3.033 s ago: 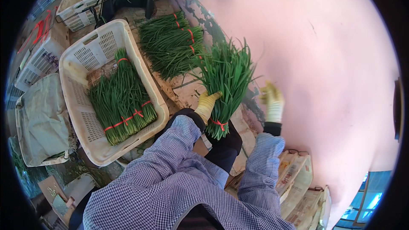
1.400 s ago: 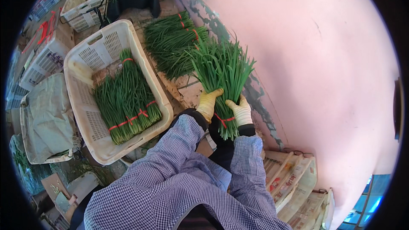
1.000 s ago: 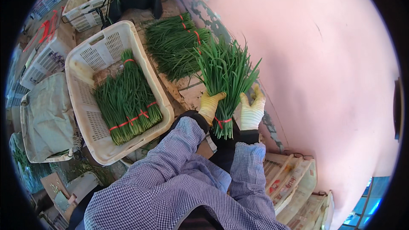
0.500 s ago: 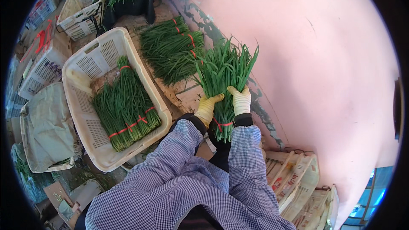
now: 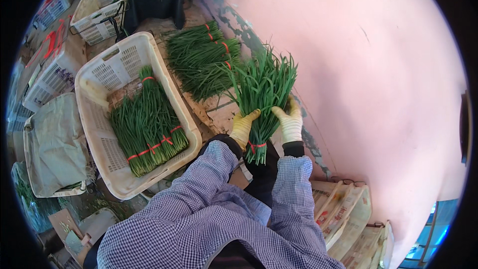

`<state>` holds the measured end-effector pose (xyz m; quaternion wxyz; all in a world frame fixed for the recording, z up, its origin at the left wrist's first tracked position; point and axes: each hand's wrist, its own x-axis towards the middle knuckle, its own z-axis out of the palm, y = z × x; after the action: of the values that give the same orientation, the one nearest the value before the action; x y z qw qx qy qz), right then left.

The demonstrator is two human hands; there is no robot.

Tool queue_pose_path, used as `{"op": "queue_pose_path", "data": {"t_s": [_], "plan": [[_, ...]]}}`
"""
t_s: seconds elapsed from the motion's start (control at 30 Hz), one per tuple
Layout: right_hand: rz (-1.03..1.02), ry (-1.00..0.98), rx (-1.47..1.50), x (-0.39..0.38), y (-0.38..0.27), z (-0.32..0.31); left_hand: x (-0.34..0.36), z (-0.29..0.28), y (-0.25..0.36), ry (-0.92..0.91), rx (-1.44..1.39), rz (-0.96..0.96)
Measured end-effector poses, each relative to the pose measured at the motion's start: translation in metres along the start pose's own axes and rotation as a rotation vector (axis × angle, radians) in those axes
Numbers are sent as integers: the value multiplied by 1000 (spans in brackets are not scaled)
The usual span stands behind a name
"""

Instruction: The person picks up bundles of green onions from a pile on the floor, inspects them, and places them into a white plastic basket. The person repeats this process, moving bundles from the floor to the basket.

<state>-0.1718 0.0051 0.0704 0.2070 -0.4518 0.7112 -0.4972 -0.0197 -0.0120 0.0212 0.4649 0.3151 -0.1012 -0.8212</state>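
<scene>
A leafy bunch of garlic chives stands upright before me, its cut ends down and a red band round its lower stems. My left hand, in a yellowish work glove, is closed round the stems from the left side. On the right, my gloved right hand is open beside the bunch, its thumb apart from the fingers. Its fingertips reach the edge of the leaves; whether they touch cannot be made out. To the left, a large white plastic crate holds several banded chive bundles.
More banded chives lie on the floor beyond the crate. A pink wall rises close on my right, with stacked crates at its foot. A cloth-covered crate stands far left. Another person sits at the back.
My right hand has loosened from the bunch and shifted right, its thumb and fingers spreading. My left hand keeps its grip. The view has shifted slightly.
</scene>
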Motion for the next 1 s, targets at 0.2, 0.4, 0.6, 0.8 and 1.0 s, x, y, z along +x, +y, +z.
{"op": "queue_pose_path", "data": {"t_s": [0.2, 0.4, 0.6, 0.8, 1.0], "plan": [[-508, 158, -496, -5, -85, 6, 0, -5, -5, -18, 105, 66], [-422, 15, -895, 29, -93, 16, 3, -1, -11, -48, 185, 119], [7, -71, -74, 47, -70, 5, -2, -1, -4, -15, 124, 58], [162, -103, 205, 40, -93, -2, -3, -3, -4, -8, 97, 98], [-1, -119, 156, 46, -104, -19, -2, 2, -4, -2, 29, 93]]}}
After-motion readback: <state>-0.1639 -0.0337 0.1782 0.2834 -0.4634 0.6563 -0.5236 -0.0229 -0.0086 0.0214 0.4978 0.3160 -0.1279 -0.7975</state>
